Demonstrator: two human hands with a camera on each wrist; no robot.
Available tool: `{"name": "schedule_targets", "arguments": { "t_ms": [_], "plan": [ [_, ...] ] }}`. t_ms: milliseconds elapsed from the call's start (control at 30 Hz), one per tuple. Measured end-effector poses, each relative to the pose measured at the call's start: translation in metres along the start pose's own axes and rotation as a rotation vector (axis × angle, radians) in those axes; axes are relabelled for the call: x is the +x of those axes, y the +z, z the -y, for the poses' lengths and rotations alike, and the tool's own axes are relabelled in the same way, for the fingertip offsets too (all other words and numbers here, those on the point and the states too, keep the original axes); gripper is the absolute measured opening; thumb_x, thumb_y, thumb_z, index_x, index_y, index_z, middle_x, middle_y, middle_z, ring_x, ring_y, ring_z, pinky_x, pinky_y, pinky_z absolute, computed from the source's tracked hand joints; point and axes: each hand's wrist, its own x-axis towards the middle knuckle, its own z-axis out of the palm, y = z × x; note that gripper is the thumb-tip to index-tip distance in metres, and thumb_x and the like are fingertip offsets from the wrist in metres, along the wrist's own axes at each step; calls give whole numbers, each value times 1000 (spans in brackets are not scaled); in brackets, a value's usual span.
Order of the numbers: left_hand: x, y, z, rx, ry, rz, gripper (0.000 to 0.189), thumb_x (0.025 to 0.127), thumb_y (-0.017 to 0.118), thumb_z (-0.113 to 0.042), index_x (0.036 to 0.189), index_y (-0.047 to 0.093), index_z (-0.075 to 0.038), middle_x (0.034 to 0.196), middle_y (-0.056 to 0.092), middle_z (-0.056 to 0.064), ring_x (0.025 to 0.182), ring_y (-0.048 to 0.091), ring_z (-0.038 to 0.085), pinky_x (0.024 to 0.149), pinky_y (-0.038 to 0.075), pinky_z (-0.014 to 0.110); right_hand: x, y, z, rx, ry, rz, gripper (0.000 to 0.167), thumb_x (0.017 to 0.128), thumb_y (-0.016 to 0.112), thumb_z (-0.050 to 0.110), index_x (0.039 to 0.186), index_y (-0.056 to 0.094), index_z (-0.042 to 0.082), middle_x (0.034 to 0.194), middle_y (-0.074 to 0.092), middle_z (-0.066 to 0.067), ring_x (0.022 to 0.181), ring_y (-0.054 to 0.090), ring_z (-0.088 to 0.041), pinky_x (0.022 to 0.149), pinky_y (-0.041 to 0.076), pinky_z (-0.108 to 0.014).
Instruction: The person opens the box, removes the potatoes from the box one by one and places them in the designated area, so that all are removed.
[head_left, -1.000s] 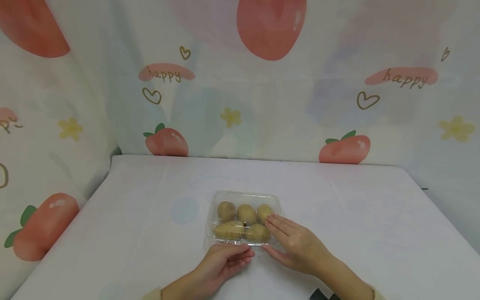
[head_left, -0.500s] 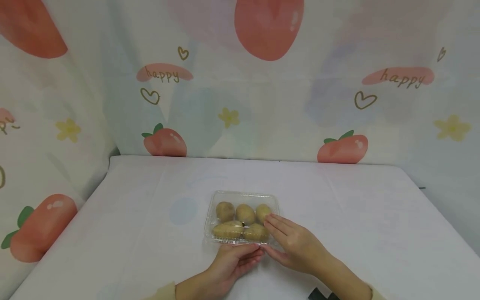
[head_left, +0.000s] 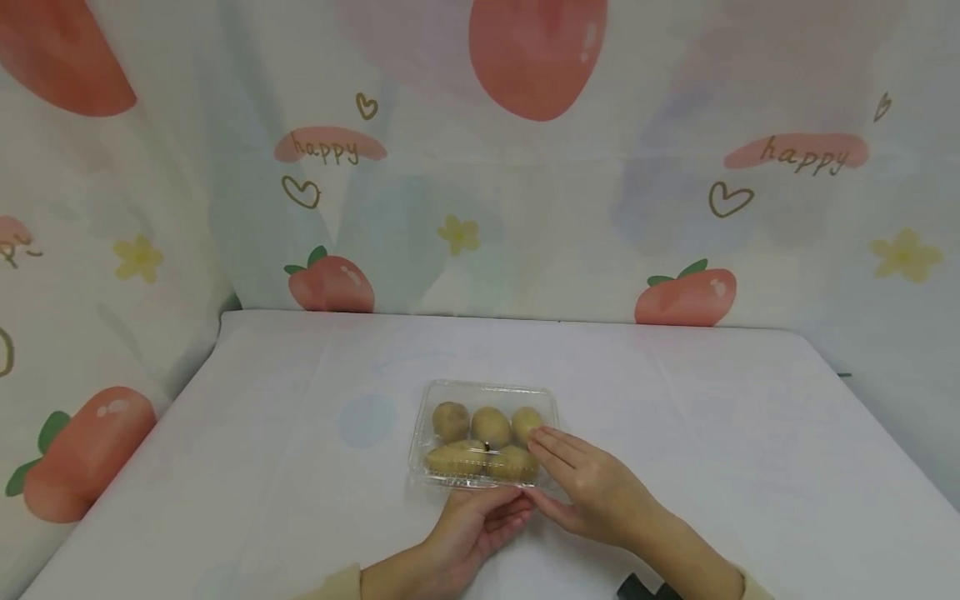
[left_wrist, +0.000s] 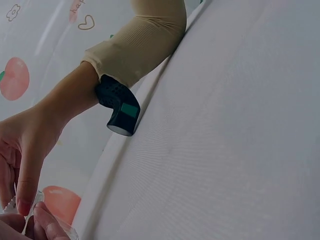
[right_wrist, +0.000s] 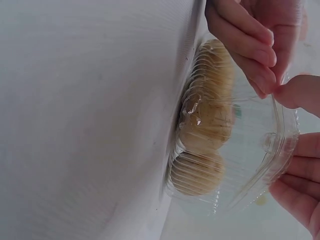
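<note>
A clear plastic clamshell box [head_left: 483, 393] rests on the table with several potatoes [head_left: 491, 427] inside and its lid down over them. My left hand [head_left: 480, 529] pinches the front rim near its middle between thumb and fingers. My right hand [head_left: 592, 487] holds the front right corner, its fingers laid on the lid and its thumb at the front rim beside the left fingertips. In the right wrist view, the layered rim [right_wrist: 280, 135] lies between the right thumb and fingers. The left wrist view catches only parts of both hands and a sliver of plastic.
White cloth covers the table [head_left: 262, 417]. A printed curtain [head_left: 540, 208] stands behind it and another hangs at the left. A black wrist device [left_wrist: 120, 107] sits on the right forearm below the sleeve [left_wrist: 142, 45].
My left hand has slid right along the front rim until its fingertips meet the right thumb. The right hand and the box stay nearly in place.
</note>
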Motion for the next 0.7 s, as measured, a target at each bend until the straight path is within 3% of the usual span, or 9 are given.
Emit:
{"name": "schedule_targets", "arguments": {
  "t_ms": [433, 700],
  "plan": [
    [2, 2, 3, 14, 6, 26, 24, 86, 59, -9, 101, 62, 9, 87, 67, 9, 77, 64, 12, 74, 50, 21, 0, 0, -3, -10, -42, -3, 47, 94, 39, 31, 102, 62, -10, 104, 63, -22, 96, 61, -32, 80, 49, -38],
    [5, 1, 7, 68, 21, 9, 25, 87, 59, -12, 101, 63, 9, 89, 67, 10, 77, 64, 11, 73, 50, 22, 0, -1, -2, -11, -9, 28, 46, 92, 40, 31, 101, 62, -9, 104, 63, -20, 97, 61, -29, 81, 49, -35]
  ]
}}
